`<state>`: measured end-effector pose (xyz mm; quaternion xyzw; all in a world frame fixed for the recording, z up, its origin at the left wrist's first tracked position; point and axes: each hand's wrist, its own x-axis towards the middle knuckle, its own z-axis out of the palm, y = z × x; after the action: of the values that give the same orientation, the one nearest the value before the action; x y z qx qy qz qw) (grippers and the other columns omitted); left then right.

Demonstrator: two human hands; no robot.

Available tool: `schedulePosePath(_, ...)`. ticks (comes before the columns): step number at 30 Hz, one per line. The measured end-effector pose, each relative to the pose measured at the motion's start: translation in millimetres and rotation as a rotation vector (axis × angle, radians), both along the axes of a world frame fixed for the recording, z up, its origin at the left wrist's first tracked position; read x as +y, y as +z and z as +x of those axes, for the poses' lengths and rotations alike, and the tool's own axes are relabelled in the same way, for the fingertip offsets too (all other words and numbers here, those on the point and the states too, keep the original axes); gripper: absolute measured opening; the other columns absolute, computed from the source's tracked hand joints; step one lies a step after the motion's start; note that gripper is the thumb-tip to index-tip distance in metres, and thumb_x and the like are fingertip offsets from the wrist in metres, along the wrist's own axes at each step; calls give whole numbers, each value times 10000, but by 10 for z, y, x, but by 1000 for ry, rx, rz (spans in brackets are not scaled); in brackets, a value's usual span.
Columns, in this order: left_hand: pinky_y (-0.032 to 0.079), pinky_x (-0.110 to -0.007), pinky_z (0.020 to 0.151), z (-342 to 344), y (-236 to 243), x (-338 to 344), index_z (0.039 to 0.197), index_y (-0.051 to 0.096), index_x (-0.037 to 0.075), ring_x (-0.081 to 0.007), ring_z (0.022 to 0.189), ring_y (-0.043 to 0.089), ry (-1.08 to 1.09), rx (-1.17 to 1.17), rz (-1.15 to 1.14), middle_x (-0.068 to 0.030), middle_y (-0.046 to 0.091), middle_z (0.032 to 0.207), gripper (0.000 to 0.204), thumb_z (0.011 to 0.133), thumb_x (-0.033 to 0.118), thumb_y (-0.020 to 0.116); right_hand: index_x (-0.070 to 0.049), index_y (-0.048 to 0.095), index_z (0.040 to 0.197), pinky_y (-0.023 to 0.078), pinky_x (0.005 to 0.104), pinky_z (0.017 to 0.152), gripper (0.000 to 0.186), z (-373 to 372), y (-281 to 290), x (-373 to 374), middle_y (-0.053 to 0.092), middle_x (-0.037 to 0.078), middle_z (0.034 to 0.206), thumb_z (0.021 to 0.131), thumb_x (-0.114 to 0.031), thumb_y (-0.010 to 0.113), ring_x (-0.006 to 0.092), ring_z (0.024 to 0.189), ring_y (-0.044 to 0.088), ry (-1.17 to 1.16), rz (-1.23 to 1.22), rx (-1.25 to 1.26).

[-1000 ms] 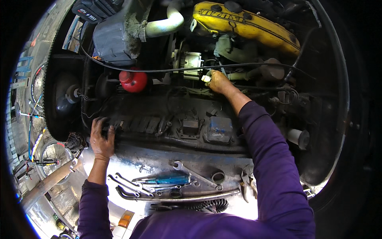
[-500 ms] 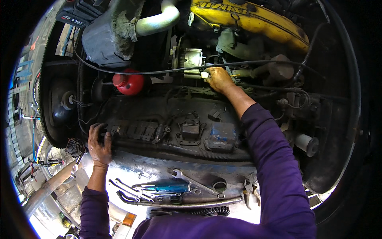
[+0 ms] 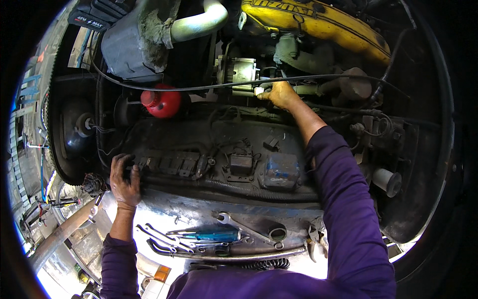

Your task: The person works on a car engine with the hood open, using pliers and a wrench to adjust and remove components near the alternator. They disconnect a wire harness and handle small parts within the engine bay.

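White block (image 3: 259, 91), direction and long axis unclear; at right hand (image 3: 282, 94), grip unclear; well apart from loosely spread left hand (image 3: 124, 183).

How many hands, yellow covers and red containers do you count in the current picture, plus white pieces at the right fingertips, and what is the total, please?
Hands: 2 (left hand, right hand)
Yellow cover: 1
Red container: 1
White piece: 1
Total: 5
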<state>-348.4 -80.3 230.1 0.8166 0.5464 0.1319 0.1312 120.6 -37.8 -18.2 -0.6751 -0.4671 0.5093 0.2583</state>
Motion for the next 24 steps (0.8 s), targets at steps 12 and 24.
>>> schedulePosePath(12, 482, -403, 950, -1, 25, -14, 1101, 651, -38, -376, 1049, 629, 34, 1, -37, -210, 631, 1119, 312, 955, 236, 625, -26, 756, 1043, 481, 298, 610, 292, 3, 260, 13, 719, 45, 826, 961, -306, 736, 110, 678, 623, -26, -229, 130)
schedulePosePath(24, 477, -409, 961, -15, 23, -13, 1094, 660, -34, -380, 1064, 624, 36, -1, -54, -210, 630, 1127, 307, 946, 233, 630, -71, 730, 1051, 457, 234, 527, 253, -17, 144, -6, 737, 24, 826, 1002, -314, 681, 66, 621, 616, -127, -259, 236)
